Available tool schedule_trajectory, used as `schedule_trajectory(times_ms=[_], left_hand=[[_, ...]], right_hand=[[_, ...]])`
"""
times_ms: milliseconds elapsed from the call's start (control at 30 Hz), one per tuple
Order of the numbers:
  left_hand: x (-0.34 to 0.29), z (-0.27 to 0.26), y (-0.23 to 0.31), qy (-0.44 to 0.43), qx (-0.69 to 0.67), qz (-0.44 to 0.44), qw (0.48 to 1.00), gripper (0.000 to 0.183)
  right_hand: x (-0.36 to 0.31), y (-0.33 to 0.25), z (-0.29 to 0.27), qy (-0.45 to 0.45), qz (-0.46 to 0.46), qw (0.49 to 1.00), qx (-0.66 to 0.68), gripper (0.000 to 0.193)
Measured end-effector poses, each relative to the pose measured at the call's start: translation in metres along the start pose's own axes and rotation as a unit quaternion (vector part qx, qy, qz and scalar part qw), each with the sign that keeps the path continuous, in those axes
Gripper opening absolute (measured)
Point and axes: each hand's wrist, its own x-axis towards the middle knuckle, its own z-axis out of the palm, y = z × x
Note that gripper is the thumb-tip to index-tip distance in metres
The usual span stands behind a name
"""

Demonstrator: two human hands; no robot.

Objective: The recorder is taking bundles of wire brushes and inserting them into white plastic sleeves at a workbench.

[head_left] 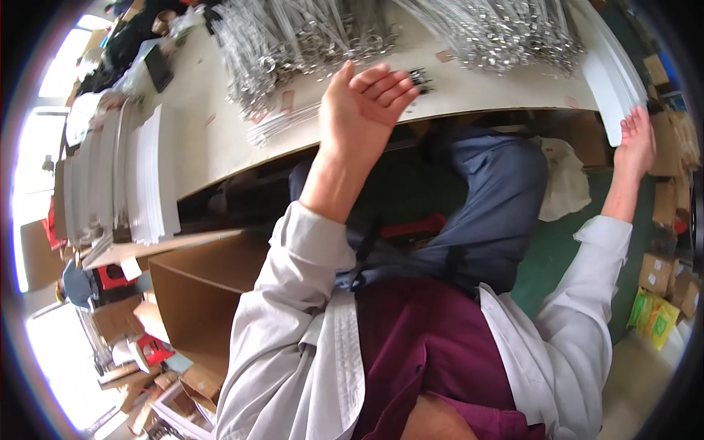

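Note:
My left hand is palm up over the table's near edge, its fingers loosely bent and nothing visible in the palm. Behind it, a small bundle of thin rods lies on the table. The bundle's dark ends show beyond my fingertips. At the table's right end, my right hand has its fingers closed at the corner of a white sheet, part of a layered stack; the thumb's hold is hidden. Larger heaps of thin rods with shiny metal ends lie farther back.
More white sheets or panels stand in rows at the table's left end. Below them is an open cardboard box. My legs are beneath the pale table. Cartons and a green-yellow packet lie at right.

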Motion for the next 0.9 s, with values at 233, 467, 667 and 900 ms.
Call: schedule_trajectory(times_ms=[233,467,667,900], left_hand=[[-0.008,-0.068,0.027,-0.011,0.210,0.051,0.976,0.019],[-0.018,-0.060,0.018,0.014,0.329,0.095,0.939,0.025],[-0.017,-0.064,0.016,0.022,0.345,0.117,0.931,0.024],[-0.015,-0.065,0.016,0.012,0.350,0.103,0.931,0.023]], right_hand=[[0.026,0.027,-0.016,-0.032,-0.341,0.864,-0.370,0.023],[0.027,0.015,-0.037,-0.075,-0.374,0.662,-0.645,0.051],[-0.001,0.024,-0.029,-0.178,-0.351,0.606,-0.692,0.064],[0.008,0.050,-0.038,-0.154,-0.393,0.574,-0.702,0.060]])
